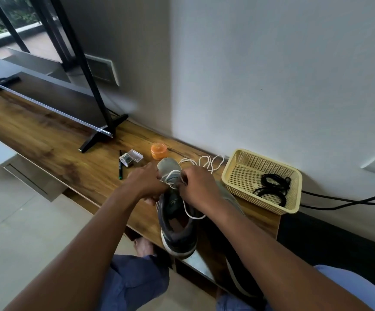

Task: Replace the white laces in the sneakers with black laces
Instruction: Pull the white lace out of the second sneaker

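Note:
A grey sneaker [177, 223] lies on the wooden shelf [54, 144], toe away from me. My left hand [146, 180] grips its left side near the toe. My right hand [199, 187] pinches the white lace [187, 206] at the eyelets. One loose end loops over the shoe's opening. A freed length of white lace [206, 162] lies coiled beyond the toe. Black laces [273, 187] sit bundled in the yellow basket [238, 167]. A second sneaker [238, 281] lies to the right, mostly hidden under my right arm.
An orange jar [158, 151], a clear plastic case [131, 158] and a black pen [120, 164] lie left of the shoe. A TV stand foot [103, 135] rests further left. Black cables [348, 199] run behind the basket along the wall.

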{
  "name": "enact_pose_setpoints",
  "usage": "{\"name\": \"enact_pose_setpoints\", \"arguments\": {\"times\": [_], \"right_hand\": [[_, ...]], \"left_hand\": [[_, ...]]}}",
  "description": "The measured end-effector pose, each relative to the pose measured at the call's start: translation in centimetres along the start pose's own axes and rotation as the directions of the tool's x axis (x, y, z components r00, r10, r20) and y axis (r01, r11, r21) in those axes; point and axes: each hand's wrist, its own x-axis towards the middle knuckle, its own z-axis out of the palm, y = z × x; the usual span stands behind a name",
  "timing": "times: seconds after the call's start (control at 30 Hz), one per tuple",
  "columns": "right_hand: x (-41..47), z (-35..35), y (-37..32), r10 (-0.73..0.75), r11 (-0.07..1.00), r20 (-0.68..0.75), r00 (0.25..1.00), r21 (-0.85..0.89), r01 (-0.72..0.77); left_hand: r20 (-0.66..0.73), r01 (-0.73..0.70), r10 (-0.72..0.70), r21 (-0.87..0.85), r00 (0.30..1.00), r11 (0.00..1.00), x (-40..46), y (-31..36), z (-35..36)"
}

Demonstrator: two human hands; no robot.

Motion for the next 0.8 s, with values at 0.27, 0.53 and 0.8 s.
{"name": "enact_pose_setpoints", "arguments": {"times": [0.27,0.53,0.8], "right_hand": [[-0.8,1.3,-0.9,-0.066,0.979,0.009,0.998,-0.195,0.066],[0.1,1.3,-1.3,0.005,0.992,0.011,1.000,-0.124,-0.004],[0.8,-1.6,-0.4,0.101,0.782,0.212,0.972,0.588,-0.209]], "left_hand": [[0.104,0.026,-0.012,-0.137,0.994,0.990,-0.8,0.2,-0.3],[0.071,0.057,-0.061,0.057,0.996,0.997,-0.7,0.9,0.0],[0.039,0.085,-0.089,0.091,0.995,0.992,-0.6,0.9,-0.2]]}}
